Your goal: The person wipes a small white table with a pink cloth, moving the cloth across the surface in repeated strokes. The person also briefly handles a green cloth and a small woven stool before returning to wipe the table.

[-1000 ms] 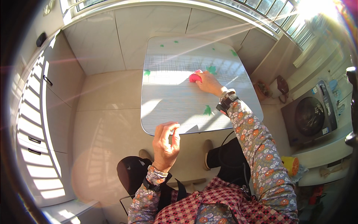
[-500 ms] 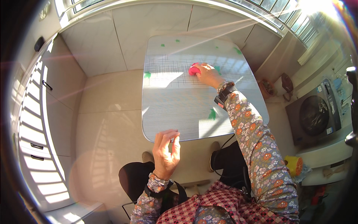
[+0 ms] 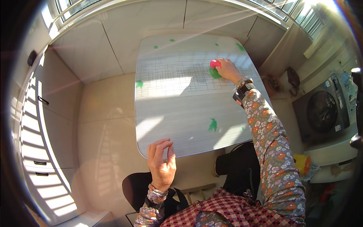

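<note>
My right hand (image 3: 227, 70) reaches over the far right part of a grey-white patterned table (image 3: 177, 109). Its fingers are closed round a bright pink wad (image 3: 215, 63), which looks like a bunched cloth or sponge and rests on the tabletop. Just below the wad lies a green patch (image 3: 214, 73), partly hidden by the fingers. Another green patch (image 3: 213, 125) marks the near part of the tabletop, and one more green patch (image 3: 139, 84) lies by the left edge. At the table's near left edge, my left hand (image 3: 162, 162) hovers empty, fingers loosely curled and a gap before the thumb.
Smaller green marks (image 3: 172, 40) dot the far side of the table. Pale cabinets (image 3: 60, 102) with dark handles line the left. A dark front-loading washing machine (image 3: 321, 111) and a potted plant (image 3: 273, 83) stand at the right. Sunlight streaks the tabletop.
My right hand has moved right across the table with the pink wad, onto the green patch there. My left hand stays by the near edge. The whole view has shifted slightly.
</note>
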### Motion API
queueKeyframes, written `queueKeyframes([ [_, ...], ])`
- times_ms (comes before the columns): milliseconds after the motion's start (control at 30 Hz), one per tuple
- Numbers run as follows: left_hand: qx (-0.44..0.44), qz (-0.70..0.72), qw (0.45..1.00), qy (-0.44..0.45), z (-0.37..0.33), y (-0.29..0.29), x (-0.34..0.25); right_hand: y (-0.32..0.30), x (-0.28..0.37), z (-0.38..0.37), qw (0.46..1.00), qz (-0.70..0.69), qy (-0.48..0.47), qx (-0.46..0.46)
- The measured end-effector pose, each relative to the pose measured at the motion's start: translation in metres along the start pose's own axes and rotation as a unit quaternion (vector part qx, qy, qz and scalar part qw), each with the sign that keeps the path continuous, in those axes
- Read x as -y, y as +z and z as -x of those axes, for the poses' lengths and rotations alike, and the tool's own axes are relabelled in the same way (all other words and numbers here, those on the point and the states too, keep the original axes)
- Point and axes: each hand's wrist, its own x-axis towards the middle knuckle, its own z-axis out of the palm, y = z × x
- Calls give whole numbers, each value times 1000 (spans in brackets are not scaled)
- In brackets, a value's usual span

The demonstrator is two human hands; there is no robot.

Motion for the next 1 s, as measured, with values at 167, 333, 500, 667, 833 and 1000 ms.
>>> queueKeyframes([
  [167,-1,-16,1000,-10,-2,2,-1,5,172,20,962,-97,-227,114],
  [333,2,-25,999,-27,-2,4,-3,7,245,62,921,-101,-367,83],
  [500,7,-42,998,-39,-1,4,0,6,202,21,916,-134,-361,110],
  [667,21,-47,998,-46,-2,7,3,-13,86,-25,983,-60,-148,85],
  [833,25,-50,998,-31,-8,12,6,-30,-24,-20,998,-10,-53,33],
  [1000,38,-33,997,-52,-16,24,13,-50,-79,-22,994,21,29,102],
])
